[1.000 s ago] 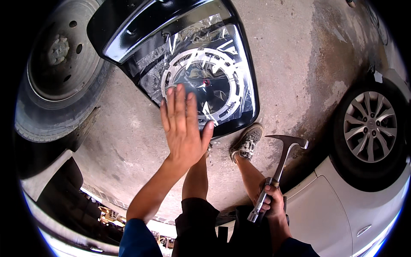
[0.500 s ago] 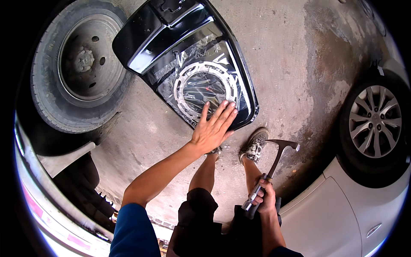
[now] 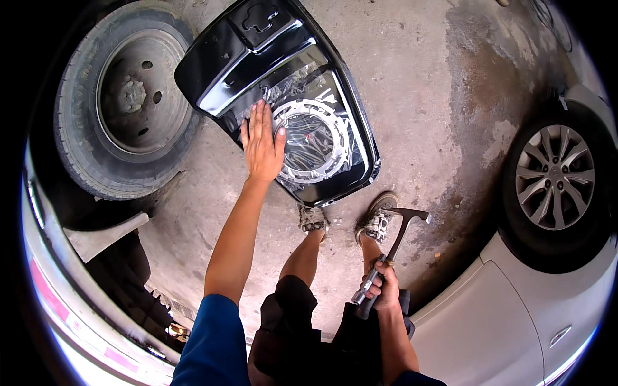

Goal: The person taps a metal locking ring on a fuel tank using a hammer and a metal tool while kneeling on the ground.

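A glossy black moulded part [image 3: 222, 61], much like a fuel tank, lies on the floor before me. Clear plastic film covers its recess, and a silver ring [image 3: 341, 132] with slots lies in it. My left hand [image 3: 262, 151] is laid flat beside the ring's left edge, fingers stretched out, holding nothing. Lower right, my right hand [image 3: 385, 289] is closed round a hammer [image 3: 404, 231] with a pointed rear end, its head up and away from the part. A silver cylindrical tool [image 3: 365, 285] is gripped in the same hand; its exact kind is unclear.
A worn tyre on a steel rim [image 3: 132, 96] is at the left, close to the black part. At the right stands a pale car [image 3: 489, 315] with an alloy wheel [image 3: 555, 177]. Another vehicle's body [image 3: 90, 315] edges the lower left. My shoes [image 3: 380, 215] are just below the part.
My left hand has moved from the ring's lower edge to its left side. My right hand still holds the hammer and silver tool, slightly further left and lower in the view.
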A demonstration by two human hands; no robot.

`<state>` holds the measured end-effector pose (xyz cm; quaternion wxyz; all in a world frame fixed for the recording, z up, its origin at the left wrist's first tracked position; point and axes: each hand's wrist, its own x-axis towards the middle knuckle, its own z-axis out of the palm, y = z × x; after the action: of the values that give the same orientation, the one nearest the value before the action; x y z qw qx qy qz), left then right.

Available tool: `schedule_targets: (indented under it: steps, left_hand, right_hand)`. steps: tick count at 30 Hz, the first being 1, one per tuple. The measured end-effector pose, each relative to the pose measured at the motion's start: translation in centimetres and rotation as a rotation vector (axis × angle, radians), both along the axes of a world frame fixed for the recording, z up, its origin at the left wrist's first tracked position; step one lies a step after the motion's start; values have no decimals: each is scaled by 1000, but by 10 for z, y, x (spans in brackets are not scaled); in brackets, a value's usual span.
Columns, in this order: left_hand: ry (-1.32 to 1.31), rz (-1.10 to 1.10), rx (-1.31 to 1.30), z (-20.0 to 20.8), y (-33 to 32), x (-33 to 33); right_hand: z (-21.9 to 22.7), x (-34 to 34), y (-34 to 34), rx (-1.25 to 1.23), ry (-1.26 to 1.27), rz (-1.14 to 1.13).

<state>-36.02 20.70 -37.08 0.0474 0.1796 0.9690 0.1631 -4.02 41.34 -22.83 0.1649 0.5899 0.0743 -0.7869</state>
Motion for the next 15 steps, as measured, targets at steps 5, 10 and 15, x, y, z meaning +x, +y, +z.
schedule_targets:
  steps: [5, 10, 15]
  left_hand:
    - [-125, 130, -72, 8, -29, 56]
    - [-400, 394, -344, 42, -75, 177]
    - [-1297, 573, 141, 103, -188, 360]
  right_hand:
    - [11, 3, -5, 42, -16, 52]
    - [53, 13, -5, 82, -88, 71]
    - [130, 0, -2, -21, -80, 4]
